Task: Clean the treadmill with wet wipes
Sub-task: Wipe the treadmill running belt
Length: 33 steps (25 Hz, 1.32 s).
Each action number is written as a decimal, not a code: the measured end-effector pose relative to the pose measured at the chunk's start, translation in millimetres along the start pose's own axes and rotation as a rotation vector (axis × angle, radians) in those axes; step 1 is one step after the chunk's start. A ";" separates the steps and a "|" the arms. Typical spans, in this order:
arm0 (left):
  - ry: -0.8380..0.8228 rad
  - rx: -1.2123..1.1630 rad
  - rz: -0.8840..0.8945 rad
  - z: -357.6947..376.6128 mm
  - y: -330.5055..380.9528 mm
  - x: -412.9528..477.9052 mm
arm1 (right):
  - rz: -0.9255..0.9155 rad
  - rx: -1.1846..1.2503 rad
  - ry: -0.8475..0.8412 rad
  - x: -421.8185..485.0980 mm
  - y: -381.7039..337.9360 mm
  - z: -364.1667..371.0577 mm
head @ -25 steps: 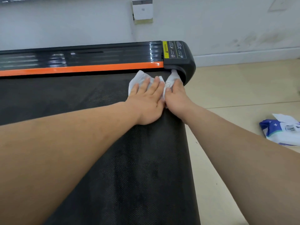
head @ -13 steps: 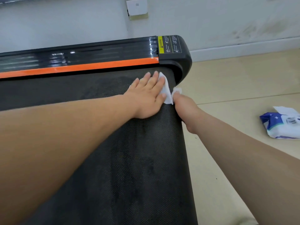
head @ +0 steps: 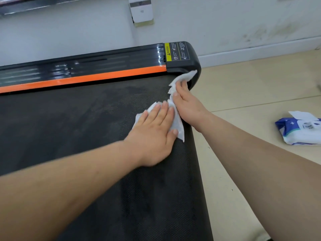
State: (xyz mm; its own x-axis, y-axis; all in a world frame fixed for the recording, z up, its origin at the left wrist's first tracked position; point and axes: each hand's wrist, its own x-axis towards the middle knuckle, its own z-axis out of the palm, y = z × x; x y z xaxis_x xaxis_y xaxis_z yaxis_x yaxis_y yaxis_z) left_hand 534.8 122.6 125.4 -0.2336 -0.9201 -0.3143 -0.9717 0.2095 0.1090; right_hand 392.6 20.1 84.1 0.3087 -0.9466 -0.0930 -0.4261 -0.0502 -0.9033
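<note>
The treadmill's black belt (head: 69,133) fills the left and middle of the view, with a glossy black front cover and an orange strip (head: 86,78) at the far end. My left hand (head: 156,136) lies flat with straight fingers, pressing a white wet wipe (head: 178,126) onto the belt near its right edge. My right hand (head: 187,103) is just beyond it at the belt's right edge, gripping a bunched white wipe (head: 185,77) whose end touches the black corner cover (head: 187,65). Whether this is one wipe or two is unclear.
A blue and white pack of wet wipes (head: 300,131) lies on the beige tiled floor (head: 251,91) to the right, its flap open. A white wall with a skirting board stands behind the treadmill, with a small white device (head: 141,11) mounted on it.
My left hand has slid back toward me along the belt with the wipe under it. My right hand has moved forward to the corner cover, and more wipe shows beyond it.
</note>
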 end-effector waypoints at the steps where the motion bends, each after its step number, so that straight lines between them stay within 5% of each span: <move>1: 0.009 0.015 -0.008 -5.2 -6.0 14.3 | -0.030 -0.035 -0.016 2.6 0.5 -0.5; 7: 0.015 -0.045 -0.165 -16.5 -23.8 76.2 | 0.106 0.061 0.032 3.3 2.1 1.3; 14: -0.019 -0.024 0.136 1.4 0.7 -14.3 | 0.379 0.037 0.061 -42.9 -4.9 -1.3; 17: 0.184 -0.081 0.176 -7.1 -7.2 -36.3 | 0.531 0.126 0.021 -71.4 -0.5 -9.2; 20: 0.385 -0.137 0.144 -11.3 -10.3 -45.4 | 0.504 0.162 0.077 -83.5 -13.3 -16.6; 25: 0.242 -0.147 0.185 8.4 1.0 -51.2 | 0.401 0.206 0.216 -79.0 -40.1 -17.4; 27: 0.351 -0.408 -0.069 3.6 5.7 -46.3 | 0.374 0.191 0.166 -79.7 -38.4 -14.6; 29: 0.460 -0.986 -0.402 -14.8 8.8 -44.7 | 0.335 0.196 0.154 -80.9 -32.8 -16.4; 31: 0.371 -1.583 -0.561 -32.8 8.3 -46.1 | 0.291 0.162 0.163 -81.8 -25.7 -21.4; 33: 0.270 -1.795 -0.590 -42.7 3.6 -51.0 | 0.281 0.111 0.178 -82.8 -23.4 -24.7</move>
State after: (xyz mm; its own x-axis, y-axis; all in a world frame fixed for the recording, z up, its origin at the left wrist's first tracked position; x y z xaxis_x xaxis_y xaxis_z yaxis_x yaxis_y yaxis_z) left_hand 544.7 156.2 182.1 0.2492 -0.7930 -0.5560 0.3023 -0.4817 0.8225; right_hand 356.0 91.8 123.2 0.0354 -0.9597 -0.2790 -0.3749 0.2460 -0.8938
